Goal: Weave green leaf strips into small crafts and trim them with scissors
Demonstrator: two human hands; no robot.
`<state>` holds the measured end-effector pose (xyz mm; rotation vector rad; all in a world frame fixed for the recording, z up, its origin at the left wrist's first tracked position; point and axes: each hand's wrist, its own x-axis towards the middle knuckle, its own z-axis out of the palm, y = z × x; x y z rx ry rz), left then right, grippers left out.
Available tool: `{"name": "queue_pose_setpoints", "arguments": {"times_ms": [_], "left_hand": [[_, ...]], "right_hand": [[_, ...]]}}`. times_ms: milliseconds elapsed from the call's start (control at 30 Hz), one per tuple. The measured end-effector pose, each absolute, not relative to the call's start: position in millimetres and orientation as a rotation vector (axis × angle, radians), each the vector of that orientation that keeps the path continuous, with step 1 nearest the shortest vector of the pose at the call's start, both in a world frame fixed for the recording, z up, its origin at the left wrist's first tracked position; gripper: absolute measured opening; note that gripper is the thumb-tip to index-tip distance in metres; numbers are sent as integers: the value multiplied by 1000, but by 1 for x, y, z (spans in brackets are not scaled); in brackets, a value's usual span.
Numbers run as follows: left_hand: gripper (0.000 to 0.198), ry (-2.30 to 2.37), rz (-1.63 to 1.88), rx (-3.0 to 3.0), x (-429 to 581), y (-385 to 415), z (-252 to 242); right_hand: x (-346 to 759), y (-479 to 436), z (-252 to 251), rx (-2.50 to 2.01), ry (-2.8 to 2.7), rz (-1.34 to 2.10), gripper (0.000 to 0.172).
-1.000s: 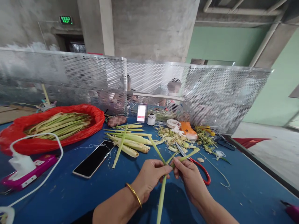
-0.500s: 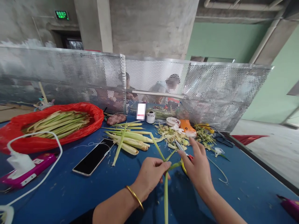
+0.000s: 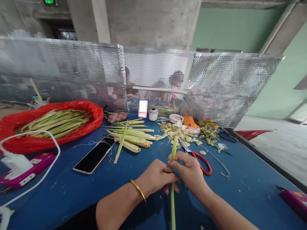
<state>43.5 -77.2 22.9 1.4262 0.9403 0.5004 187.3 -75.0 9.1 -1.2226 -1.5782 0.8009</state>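
A long pale-green leaf strip [image 3: 173, 207] runs upright from the front edge of the view up between my hands. My left hand [image 3: 157, 177], with a gold bangle at the wrist, is closed on it around its middle. Just above and to the right, my right hand [image 3: 190, 169] pinches the strip's upper part between thumb and fingers. The spot where the fingers meet is partly hidden. Red-handled scissors [image 3: 205, 164] lie on the table just beyond my right hand. Farther off to the left lie several green and whitish leaf stalks [image 3: 137, 135].
A dark phone [image 3: 94, 156] lies left of the stalks. A red bag [image 3: 99, 113] full of leaf strips stands at the back left, near a purple power strip [image 3: 38, 167] with a white cable. Trimmings [image 3: 169, 129] lie below a perforated metal screen [image 3: 153, 64]. People sit behind it.
My right hand has moved left and closed on the strip's upper part. Strip ends that spread apart at the crossing now stand as one upright piece. The scissors show more fully.
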Motion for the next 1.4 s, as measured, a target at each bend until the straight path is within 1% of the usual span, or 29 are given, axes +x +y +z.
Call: {"name": "queue_pose_setpoints", "arguments": {"times_ms": [200, 333, 400, 500, 533, 600, 667, 733, 867, 1000, 1133, 1233, 1300, 1400], "left_hand": [[25, 969, 425, 1375, 44, -80, 27], [28, 941, 463, 1371, 44, -78, 23], [33, 917, 538, 1309, 43, -75, 23], [42, 906, 685, 1162, 41, -72, 26], [45, 914, 726, 1119, 40, -70, 27], [47, 926, 779, 1054, 39, -68, 29], [43, 936, 822, 1034, 39, -67, 29], [35, 955, 884, 1037, 39, -67, 27], [26, 979, 1038, 987, 41, -64, 21], [24, 959, 1061, 879, 42, -61, 17], [26, 932, 1055, 846, 42, -62, 17], [25, 968, 1059, 922, 43, -65, 17], [23, 1015, 1044, 1000, 45, -65, 15], [21, 1099, 1037, 1112, 47, -65, 15]], "right_hand": [[183, -77, 3, -1223, -1584, 739, 20], [188, -72, 6, -1284, -1608, 774, 24], [195, -68, 11, -1298, -1646, 612, 28], [208, -68, 22, -1293, -1644, 182, 29], [211, -69, 25, -1301, -1635, 98, 29], [214, -73, 29, -1321, -1648, 63, 35], [212, -77, 30, -1340, -1719, 155, 43], [207, -80, 29, -1364, -1812, 279, 46], [200, -79, 24, -1381, -1993, 399, 42], [198, -77, 20, -1282, -2084, 531, 37], [198, -73, 17, -1329, -1873, 724, 40], [195, -70, 15, -1217, -1606, 948, 37], [193, -69, 14, -1147, -1487, 994, 38], [199, -69, 12, -1315, -1560, 996, 44]]}}
